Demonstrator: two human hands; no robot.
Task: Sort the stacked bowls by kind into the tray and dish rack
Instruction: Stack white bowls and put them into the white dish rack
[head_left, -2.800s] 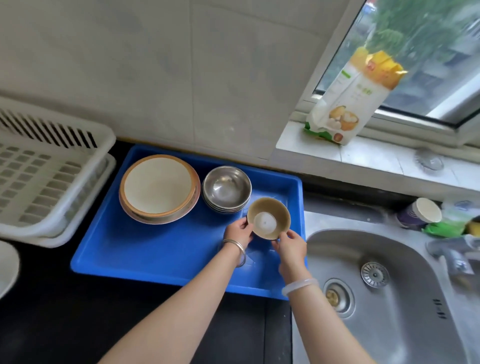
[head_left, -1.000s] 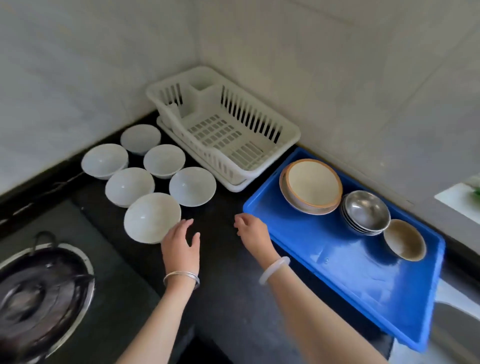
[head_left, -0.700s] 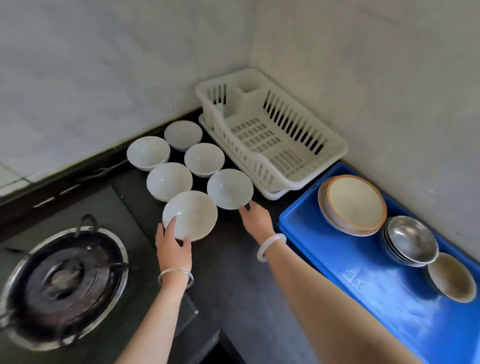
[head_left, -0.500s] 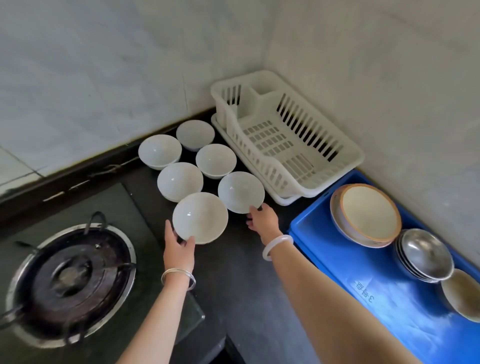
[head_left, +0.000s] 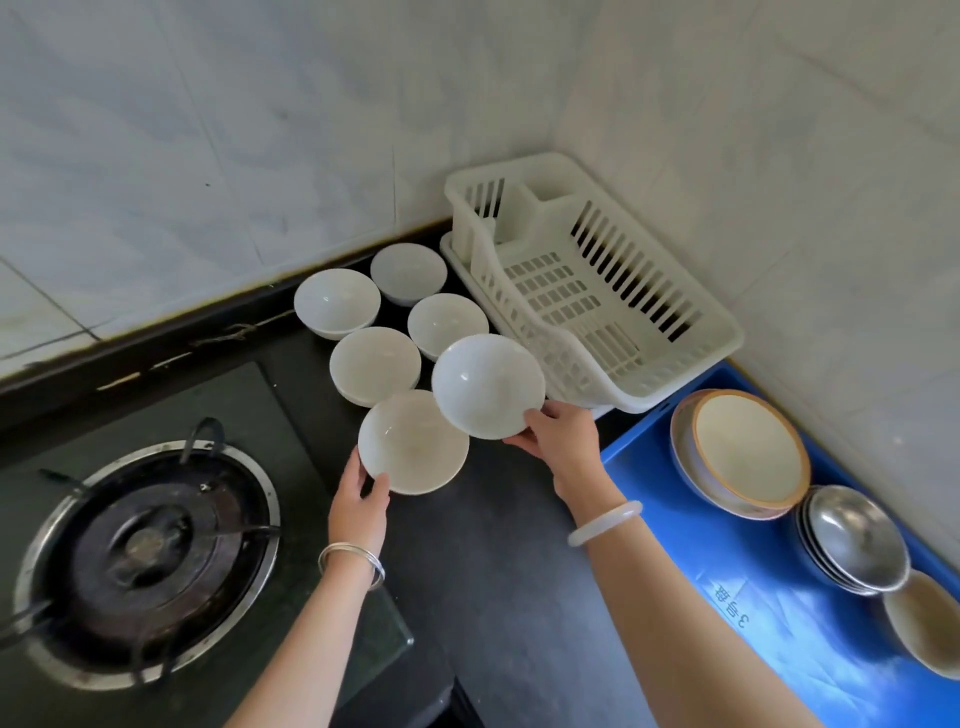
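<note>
Where both near bowls sat on the bench (head_left: 493, 571) half a second ago, the raised white bowl (head_left: 488, 384) has now been lifted and tilted, its rim pinched by the fingers (head_left: 540, 421) of the right hand (head_left: 563, 441). At its 7 o'clock, the second white bowl (head_left: 413, 441) is gripped by the left hand (head_left: 358, 493); whether it is lifted cannot be told. The dish rack (head_left: 722, 338), at 1 o'clock, is judged the destination.
</note>
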